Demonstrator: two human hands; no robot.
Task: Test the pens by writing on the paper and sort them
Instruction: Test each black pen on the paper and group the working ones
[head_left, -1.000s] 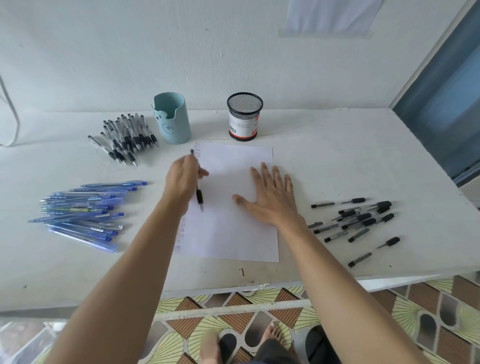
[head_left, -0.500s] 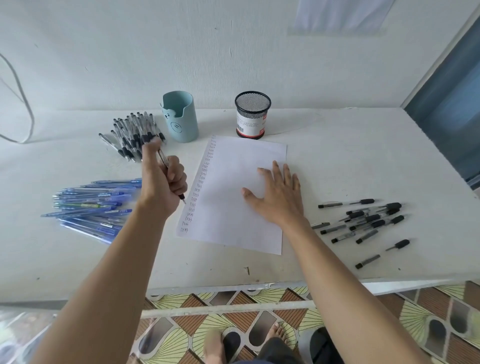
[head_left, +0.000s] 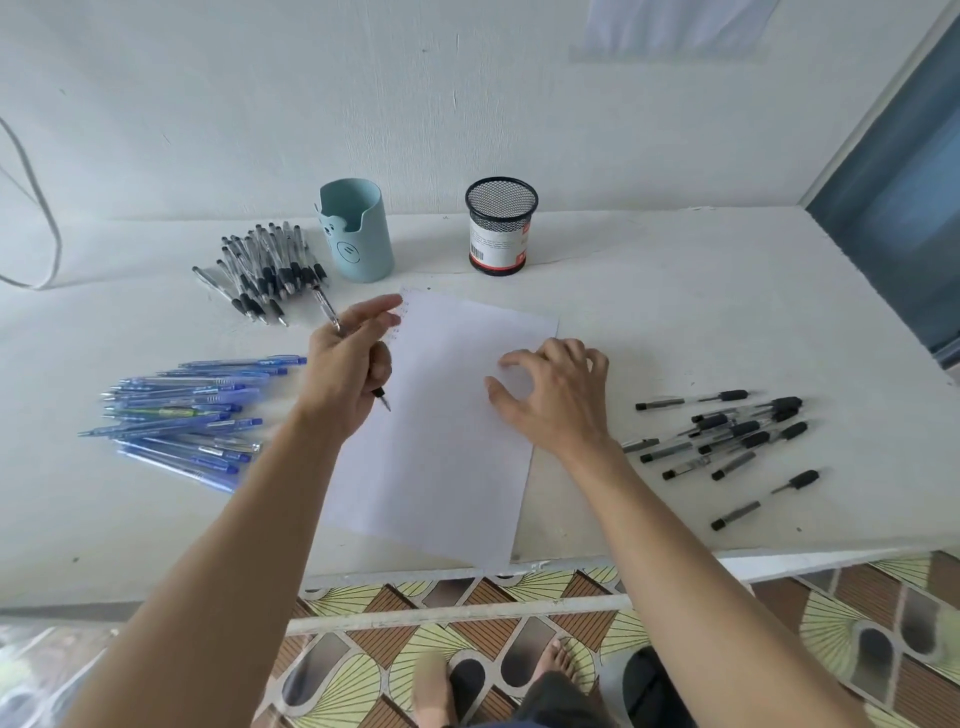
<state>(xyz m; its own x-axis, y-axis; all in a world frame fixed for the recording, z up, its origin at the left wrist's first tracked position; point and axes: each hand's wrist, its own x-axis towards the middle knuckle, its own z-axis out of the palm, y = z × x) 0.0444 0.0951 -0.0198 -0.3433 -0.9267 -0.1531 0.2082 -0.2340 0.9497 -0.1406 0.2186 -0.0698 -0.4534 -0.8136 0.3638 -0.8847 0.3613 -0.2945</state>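
A: Item: held pen (head_left: 326, 310)?
B: In the left hand (head_left: 347, 364), over the nine o'clock edge of the paper (head_left: 452, 426). Thumb and lower fingers wrap the barrel, forefinger stretched out. The tip points toward six o'clock. Whether it touches the sheet, I cannot tell.
A: Right hand (head_left: 558, 400)?
B: On the paper, toward three o'clock. Fingers arched, tips on the sheet, gripping nothing.
A: Stock on the desk (head_left: 675, 312)?
B: Taken from the paper: blue pens (head_left: 182, 415) at nine o'clock, clear pens (head_left: 265, 270) at eleven, black pens (head_left: 727, 436) at three, blue holder (head_left: 356, 244) and mesh holder (head_left: 501, 228) at twelve.
A: Handling note for this step?
B: Probably the test stroke. Slide the grip down near the tip and pin the sheet flat with the right hand. Mark the bare margin below the faint column of marks (head_left: 404, 314) at eleven o'clock, so each result reads apart. A light, short stroke should suffice before choosing a pile.
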